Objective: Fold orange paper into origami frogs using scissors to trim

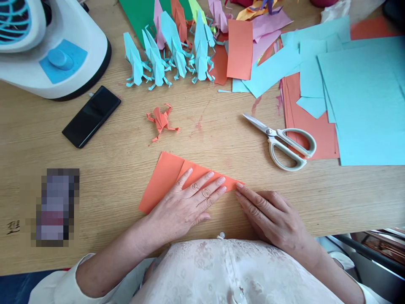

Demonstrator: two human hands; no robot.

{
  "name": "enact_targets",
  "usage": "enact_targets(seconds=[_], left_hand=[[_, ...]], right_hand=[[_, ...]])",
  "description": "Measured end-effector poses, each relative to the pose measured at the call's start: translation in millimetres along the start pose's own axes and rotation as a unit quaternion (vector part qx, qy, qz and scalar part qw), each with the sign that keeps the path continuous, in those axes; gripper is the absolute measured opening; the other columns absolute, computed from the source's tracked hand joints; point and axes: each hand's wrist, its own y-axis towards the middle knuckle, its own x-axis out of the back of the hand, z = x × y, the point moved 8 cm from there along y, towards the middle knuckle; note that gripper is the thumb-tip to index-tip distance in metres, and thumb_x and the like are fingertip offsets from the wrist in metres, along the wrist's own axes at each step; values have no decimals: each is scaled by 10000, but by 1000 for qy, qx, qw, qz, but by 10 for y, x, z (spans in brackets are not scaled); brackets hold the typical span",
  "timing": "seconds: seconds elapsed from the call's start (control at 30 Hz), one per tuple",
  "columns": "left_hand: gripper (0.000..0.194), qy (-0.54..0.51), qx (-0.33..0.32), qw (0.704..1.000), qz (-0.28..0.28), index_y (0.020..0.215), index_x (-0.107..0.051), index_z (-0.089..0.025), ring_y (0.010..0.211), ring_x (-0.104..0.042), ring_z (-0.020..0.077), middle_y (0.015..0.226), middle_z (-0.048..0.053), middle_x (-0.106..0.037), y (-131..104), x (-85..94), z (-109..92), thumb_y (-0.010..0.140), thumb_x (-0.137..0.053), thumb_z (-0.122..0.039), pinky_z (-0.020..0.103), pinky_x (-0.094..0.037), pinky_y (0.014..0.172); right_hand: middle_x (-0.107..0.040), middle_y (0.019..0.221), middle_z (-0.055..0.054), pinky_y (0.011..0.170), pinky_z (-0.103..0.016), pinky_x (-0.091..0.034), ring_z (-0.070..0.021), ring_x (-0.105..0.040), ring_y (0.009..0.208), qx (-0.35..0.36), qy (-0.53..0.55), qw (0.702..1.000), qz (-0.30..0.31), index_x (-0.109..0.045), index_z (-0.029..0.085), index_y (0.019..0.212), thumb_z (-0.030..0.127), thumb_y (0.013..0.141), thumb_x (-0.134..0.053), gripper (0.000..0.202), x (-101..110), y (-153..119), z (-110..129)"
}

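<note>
An orange paper sheet (160,177), folded over along a slanting edge, lies on the wooden table. My left hand (185,202) rests flat on it with the fingers spread, pressing its folded part. At the paper's pointed right tip is my right hand (272,215), its fingers held together and the fingertips touching the tip. Whether anything is pinched there is too small to make out. Above the paper sits a small orange origami figure (160,121). Scissors (278,141) with pale handles lie slightly open at the upper right of my right hand.
Light-blue folded figures (179,55) stand in a row at the back. Blue sheets (367,101) and orange sheets (313,126) are stacked at right. On the left are a black phone (91,117), a blurred-out object (55,207) and a white fan base (76,46).
</note>
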Motion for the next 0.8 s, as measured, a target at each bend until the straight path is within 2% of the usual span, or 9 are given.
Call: enact_targets(seconds=[0.2, 0.43, 0.6, 0.8], left_hand=[[683, 3, 1, 1000, -6, 1550, -327, -210, 1560, 9, 248, 1663, 16, -190, -1, 1, -10, 966, -524, -505, 555, -186, 1243], [662, 6, 0, 1000, -7, 1545, -334, -213, 1560, -6, 249, 1663, 13, -186, -4, 13, -20, 976, -509, -500, 563, -195, 1239], [658, 9, 5, 1000, -7, 1542, -342, -209, 1560, -20, 253, 1661, 11, -195, -7, 27, -22, 976, -509, -500, 571, -186, 1239], [665, 7, 6, 1000, -7, 1536, -352, -210, 1559, -28, 257, 1661, 14, -199, -8, 13, -29, 966, -526, -505, 566, -196, 1235]], right_hand=[[-541, 1437, -232, 757, -425, -539, -278, -606, 975, 9, -1, 1000, -11, -546, -27, 1343, -12, 902, -539, 441, 25, -5, 13], [-559, 1423, -227, 738, -427, -543, -273, -634, 975, -11, 24, 999, -25, -468, 34, 1447, 8, 924, -510, 525, 21, -24, -13], [-583, 1390, -240, 717, -429, -546, -276, -644, 941, -18, 25, 999, -35, -443, 31, 1465, -8, 911, -515, 560, 23, -36, -21], [-590, 1372, -262, 757, -440, -543, -302, -649, 1016, -22, 29, 998, -45, -466, -2, 1434, -27, 890, -562, 553, 20, -80, -15]])
